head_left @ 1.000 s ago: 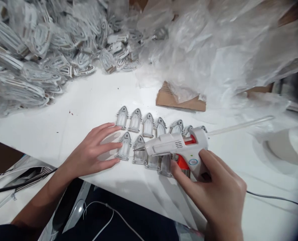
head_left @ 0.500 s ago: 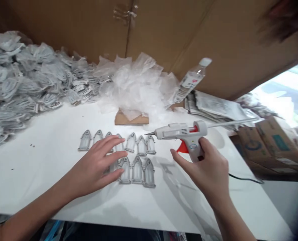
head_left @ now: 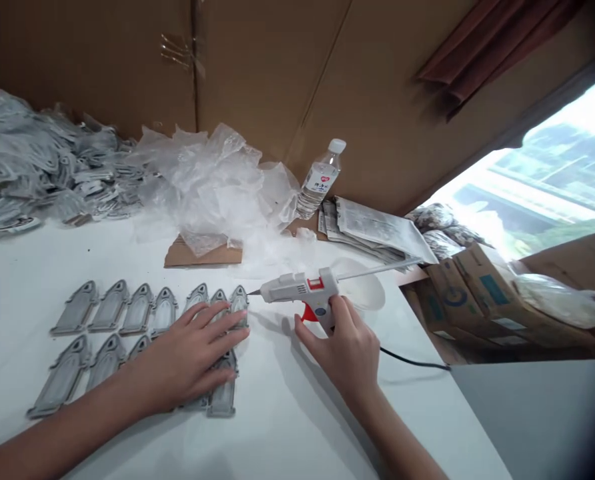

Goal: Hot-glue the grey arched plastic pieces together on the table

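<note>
My right hand (head_left: 345, 347) grips a white hot glue gun (head_left: 297, 287) by its handle, the red trigger in front of my fingers. A long glue stick (head_left: 377, 268) sticks out of its back, and its metal nozzle is close to the top of the rightmost grey arched piece (head_left: 238, 303) in the far row. My left hand (head_left: 192, 357) lies with fingers spread over the right part of two rows of such arched window-shaped pieces, hiding several of them. To its left more grey arched pieces (head_left: 75, 308) lie flat on the white table (head_left: 297, 427).
A heap of bagged grey pieces (head_left: 22, 160) fills the back left. Crumpled clear plastic bags (head_left: 212, 180) lie on a cardboard piece (head_left: 197, 255), beside a water bottle (head_left: 320, 180). Flat packs (head_left: 377, 227) and a white dish (head_left: 362, 290) are behind the gun. Cardboard boxes (head_left: 467, 293) stand right.
The view has swung to the right, showing more window. My left hand has come down onto the pieces, and the glue gun's nozzle has come close to the far row's right end.
</note>
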`<action>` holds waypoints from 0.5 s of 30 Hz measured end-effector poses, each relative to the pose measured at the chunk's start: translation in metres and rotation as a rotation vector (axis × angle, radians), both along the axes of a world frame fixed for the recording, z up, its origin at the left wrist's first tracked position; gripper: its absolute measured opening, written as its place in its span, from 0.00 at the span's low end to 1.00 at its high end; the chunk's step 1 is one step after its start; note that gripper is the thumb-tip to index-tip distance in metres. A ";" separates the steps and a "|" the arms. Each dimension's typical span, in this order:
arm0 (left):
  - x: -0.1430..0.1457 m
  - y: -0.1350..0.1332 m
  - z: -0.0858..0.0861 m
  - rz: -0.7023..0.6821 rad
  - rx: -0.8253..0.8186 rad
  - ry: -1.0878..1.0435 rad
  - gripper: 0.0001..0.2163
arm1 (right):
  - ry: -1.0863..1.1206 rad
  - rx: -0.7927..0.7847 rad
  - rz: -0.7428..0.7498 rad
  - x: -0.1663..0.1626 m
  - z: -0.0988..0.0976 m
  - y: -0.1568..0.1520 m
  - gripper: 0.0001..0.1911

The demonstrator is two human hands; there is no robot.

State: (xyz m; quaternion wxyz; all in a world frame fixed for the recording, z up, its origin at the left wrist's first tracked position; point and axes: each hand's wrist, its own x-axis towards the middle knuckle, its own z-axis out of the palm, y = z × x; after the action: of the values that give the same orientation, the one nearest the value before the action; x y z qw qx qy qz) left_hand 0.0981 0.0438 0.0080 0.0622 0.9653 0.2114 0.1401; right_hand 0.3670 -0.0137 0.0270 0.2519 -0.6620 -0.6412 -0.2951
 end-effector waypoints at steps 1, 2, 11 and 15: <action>0.002 0.000 -0.002 -0.003 0.005 0.016 0.22 | 0.006 0.002 -0.009 0.001 -0.001 -0.002 0.11; 0.002 0.000 -0.004 -0.004 0.010 0.024 0.24 | 0.015 0.000 -0.016 0.002 -0.002 -0.003 0.12; -0.004 0.001 -0.008 0.010 0.005 0.007 0.28 | 0.107 -0.066 0.030 -0.001 -0.007 -0.006 0.12; -0.002 0.001 -0.010 0.019 0.012 0.002 0.27 | 0.113 -0.094 0.035 -0.003 -0.014 -0.005 0.11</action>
State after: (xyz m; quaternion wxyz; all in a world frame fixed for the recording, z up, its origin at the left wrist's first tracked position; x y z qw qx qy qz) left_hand 0.0956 0.0450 -0.0020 0.0549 0.9637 0.2200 0.1409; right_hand 0.3643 -0.0183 0.0126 0.2615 -0.6774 -0.6508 -0.2220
